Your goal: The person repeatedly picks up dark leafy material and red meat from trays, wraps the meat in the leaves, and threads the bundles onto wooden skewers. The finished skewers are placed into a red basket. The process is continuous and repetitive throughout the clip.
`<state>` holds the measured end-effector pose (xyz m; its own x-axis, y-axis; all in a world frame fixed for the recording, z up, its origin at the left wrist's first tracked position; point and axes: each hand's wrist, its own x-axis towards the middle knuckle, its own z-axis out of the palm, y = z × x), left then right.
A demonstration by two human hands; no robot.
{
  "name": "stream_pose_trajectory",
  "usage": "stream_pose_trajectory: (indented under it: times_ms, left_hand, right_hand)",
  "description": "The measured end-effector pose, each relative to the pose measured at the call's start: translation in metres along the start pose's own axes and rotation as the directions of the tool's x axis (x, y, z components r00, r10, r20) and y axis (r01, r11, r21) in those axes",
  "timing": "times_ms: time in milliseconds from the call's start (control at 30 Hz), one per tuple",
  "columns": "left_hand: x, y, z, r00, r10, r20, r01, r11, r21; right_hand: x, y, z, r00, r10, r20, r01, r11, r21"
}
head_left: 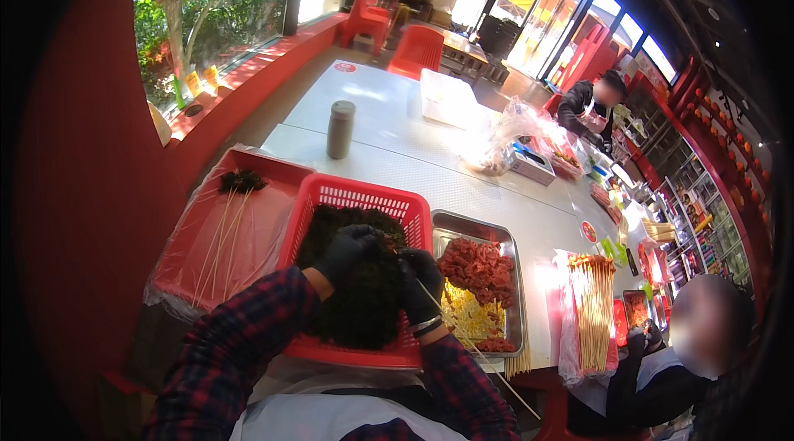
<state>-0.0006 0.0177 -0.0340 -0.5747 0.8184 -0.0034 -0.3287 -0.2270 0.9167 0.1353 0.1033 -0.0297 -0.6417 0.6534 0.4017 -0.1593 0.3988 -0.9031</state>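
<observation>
Your right hand [418, 280], gloved in black, is closed around a thin wooden skewer [488, 362] that slants out below it, past your wrist toward the lower right. Your left hand [351, 249], gloved too, has its fingers curled just beside the right, above the dark greens [356, 317]; you cannot tell from here what, if anything, its fingertips pinch. The skewer should be light, stiff along its length and apt to snap if bent, so hold it firmly along the shaft and mind the tip near your other fingers. The greens look soft, limp and perhaps damp, likely to slip or tear; gather them in a folded bunch rather than by one leaf edge. They fill the red slotted basket [418, 222] directly under your hands. To its left, a plastic-lined red tray [194, 226] bears a few sticks topped with greens [241, 181]; to its right, a metal tray [518, 300] holds raw meat [480, 271] and yellow pieces [467, 309]. Beyond the basket a grey-green bottle [340, 131] stands upright on the table [397, 168], and well to the right, a bundle of loaded skewers [591, 309] lies near a seated co-worker [653, 375].
</observation>
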Motion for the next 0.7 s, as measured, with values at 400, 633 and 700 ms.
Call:
stream_pose_trajectory:
  times_ms: [400, 633, 700]
  left_hand:
    - [-0.014, 0.021, 0.003, 0.934, -0.258, 0.247, 0.343, 0.841, -0.419]
    - [-0.006, 0.021, -0.007, 0.943, -0.218, 0.253, 0.27, 0.943, -0.194]
    - [-0.008, 0.027, 0.007, 0.95, -0.218, 0.224, 0.271, 0.931, -0.243]
  right_hand:
    - [-0.004, -0.004, -0.003, 0.997, 0.066, 0.035, -0.072, 0.969, 0.237]
    - [0.0, -0.009, -0.007, 0.989, 0.083, 0.121, -0.1, 0.985, 0.142]
    - [-0.001, -0.027, -0.012, 0.992, 0.04, 0.122, -0.065, 0.975, 0.211]
